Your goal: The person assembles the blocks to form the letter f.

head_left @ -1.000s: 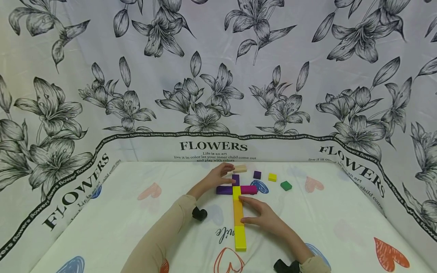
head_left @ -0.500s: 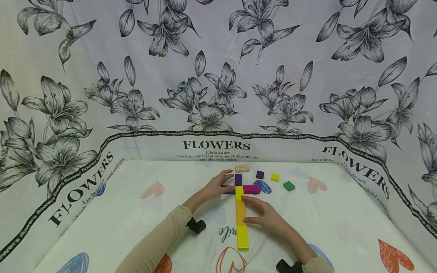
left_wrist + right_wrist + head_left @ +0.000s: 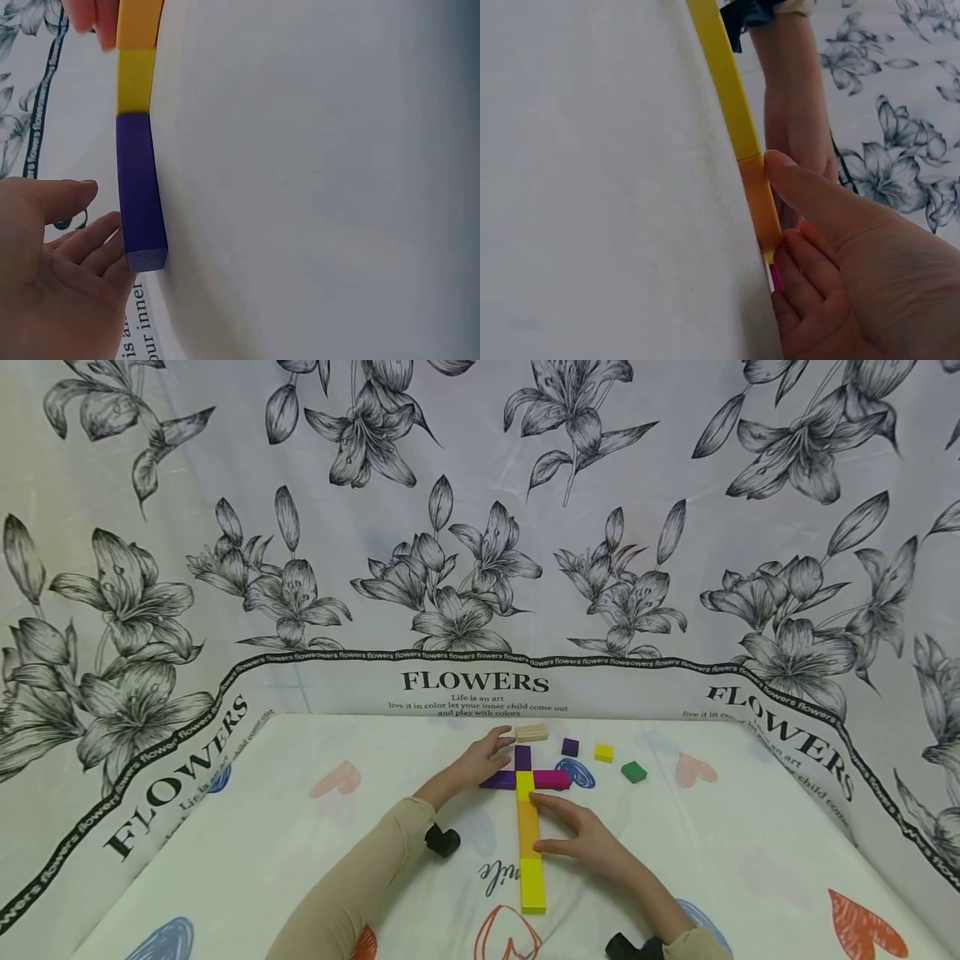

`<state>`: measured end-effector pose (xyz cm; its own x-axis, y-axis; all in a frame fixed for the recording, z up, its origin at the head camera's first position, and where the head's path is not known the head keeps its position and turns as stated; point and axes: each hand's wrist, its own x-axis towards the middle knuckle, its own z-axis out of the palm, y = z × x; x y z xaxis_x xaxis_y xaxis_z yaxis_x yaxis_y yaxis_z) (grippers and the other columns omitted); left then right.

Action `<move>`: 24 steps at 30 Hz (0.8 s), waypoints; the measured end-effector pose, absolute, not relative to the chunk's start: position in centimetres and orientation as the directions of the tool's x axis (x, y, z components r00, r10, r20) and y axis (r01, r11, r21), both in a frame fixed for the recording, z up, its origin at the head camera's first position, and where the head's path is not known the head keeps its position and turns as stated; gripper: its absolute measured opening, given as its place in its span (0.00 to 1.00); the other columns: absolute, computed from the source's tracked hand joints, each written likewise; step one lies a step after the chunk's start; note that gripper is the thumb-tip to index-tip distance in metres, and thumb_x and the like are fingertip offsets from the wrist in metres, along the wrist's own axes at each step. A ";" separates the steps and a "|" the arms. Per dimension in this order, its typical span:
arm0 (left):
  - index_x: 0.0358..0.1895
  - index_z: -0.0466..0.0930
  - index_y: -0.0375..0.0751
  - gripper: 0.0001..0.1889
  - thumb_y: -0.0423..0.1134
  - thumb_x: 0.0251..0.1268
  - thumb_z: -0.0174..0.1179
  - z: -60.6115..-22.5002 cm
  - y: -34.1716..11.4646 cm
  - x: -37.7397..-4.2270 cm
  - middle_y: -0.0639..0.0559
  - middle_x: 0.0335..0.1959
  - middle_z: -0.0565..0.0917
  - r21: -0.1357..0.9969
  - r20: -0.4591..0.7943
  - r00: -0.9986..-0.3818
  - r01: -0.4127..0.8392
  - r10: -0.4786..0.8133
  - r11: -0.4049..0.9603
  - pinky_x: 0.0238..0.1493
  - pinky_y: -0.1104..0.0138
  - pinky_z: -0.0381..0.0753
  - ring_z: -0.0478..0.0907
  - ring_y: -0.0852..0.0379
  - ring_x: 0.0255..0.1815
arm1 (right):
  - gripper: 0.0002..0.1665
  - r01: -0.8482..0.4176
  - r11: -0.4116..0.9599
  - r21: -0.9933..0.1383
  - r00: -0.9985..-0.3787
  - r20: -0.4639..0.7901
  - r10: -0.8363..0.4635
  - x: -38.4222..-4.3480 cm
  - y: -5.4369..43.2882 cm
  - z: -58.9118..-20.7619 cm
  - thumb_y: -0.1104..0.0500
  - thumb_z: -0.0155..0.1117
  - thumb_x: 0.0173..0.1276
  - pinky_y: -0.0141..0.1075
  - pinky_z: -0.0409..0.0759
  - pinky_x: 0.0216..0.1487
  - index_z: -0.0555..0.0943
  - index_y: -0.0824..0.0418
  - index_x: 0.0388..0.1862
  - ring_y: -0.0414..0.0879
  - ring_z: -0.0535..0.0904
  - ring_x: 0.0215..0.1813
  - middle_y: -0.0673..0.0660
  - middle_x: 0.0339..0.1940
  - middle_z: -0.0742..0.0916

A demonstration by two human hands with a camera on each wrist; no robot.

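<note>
The person's left grip (image 3: 478, 762) (fingers loosely extended) is beside a purple block (image 3: 523, 758), while the right grip (image 3: 592, 839), likewise unclenched, touches the orange block (image 3: 528, 829)

Left hand (image 3: 474, 763) and right hand (image 3: 588, 842), both with relaxed fingers.
The left arm (image 3: 358, 878) reaches farther forward, and its thumb stands away from the fingers; the right arm (image 3: 651, 893) stays shorter, its thumb and forefinger spread apart.

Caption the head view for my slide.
Left hand and right hand at a block cross, with a purple cube, yellow cube and green block loose nearby.
</note>
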<state>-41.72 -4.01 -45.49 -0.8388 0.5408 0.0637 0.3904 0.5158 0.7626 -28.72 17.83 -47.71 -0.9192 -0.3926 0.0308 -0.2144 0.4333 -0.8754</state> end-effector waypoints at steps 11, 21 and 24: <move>0.74 0.52 0.35 0.28 0.33 0.75 0.48 -45.6 -3.6 -42.8 0.40 0.69 0.73 0.742 0.069 -0.816 0.427 0.574 0.517 0.72 0.52 0.70 0.71 0.44 0.70 | 0.41 -0.219 0.439 -0.872 -0.919 0.033 -0.392 -28.8 17.9 -47.6 0.49 0.72 0.60 0.58 0.59 0.76 0.68 0.47 0.72 0.53 0.61 0.78 0.50 0.73 0.73; 0.75 0.52 0.38 0.28 0.34 0.76 0.48 -45.5 -3.5 -42.5 0.41 0.69 0.73 0.760 0.047 -0.830 0.390 0.555 0.519 0.70 0.54 0.72 0.70 0.45 0.70 | 0.42 -0.222 0.431 -0.875 -0.918 0.038 -0.395 -28.9 18.1 -47.7 0.49 0.72 0.60 0.59 0.58 0.76 0.68 0.48 0.72 0.53 0.61 0.78 0.50 0.73 0.73; 0.75 0.52 0.38 0.28 0.34 0.76 0.48 -45.4 -3.5 -42.3 0.40 0.70 0.72 0.760 0.056 -0.832 0.394 0.552 0.516 0.71 0.52 0.70 0.69 0.43 0.71 | 0.42 -0.225 0.432 -0.873 -0.917 0.039 -0.398 -28.9 18.2 -47.7 0.49 0.72 0.60 0.59 0.58 0.76 0.68 0.48 0.72 0.54 0.61 0.78 0.50 0.73 0.73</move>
